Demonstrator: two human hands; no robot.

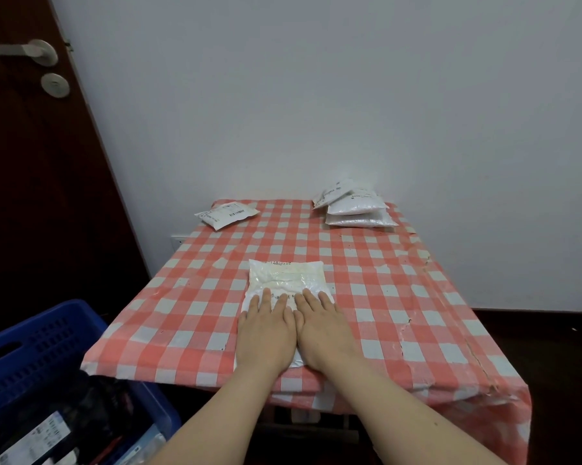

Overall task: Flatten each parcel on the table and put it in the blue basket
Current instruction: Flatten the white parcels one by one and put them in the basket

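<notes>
A white plastic parcel (287,275) lies flat near the front middle of the table (400,297), which wears a red and white checked cloth. My left hand (266,330) and my right hand (321,325) lie side by side on the parcel's near half, palms down, fingers straight, pressing it. The blue basket (44,330) stands on the floor at the lower left, with labelled parcels inside. One more white parcel (226,214) sits at the table's far left corner. A stack of several white parcels (355,206) rests at the far right corner.
A dark wooden door (31,162) with a metal handle stands to the left. A white wall backs the table. The cloth hangs loose and wrinkled over the table's right edge.
</notes>
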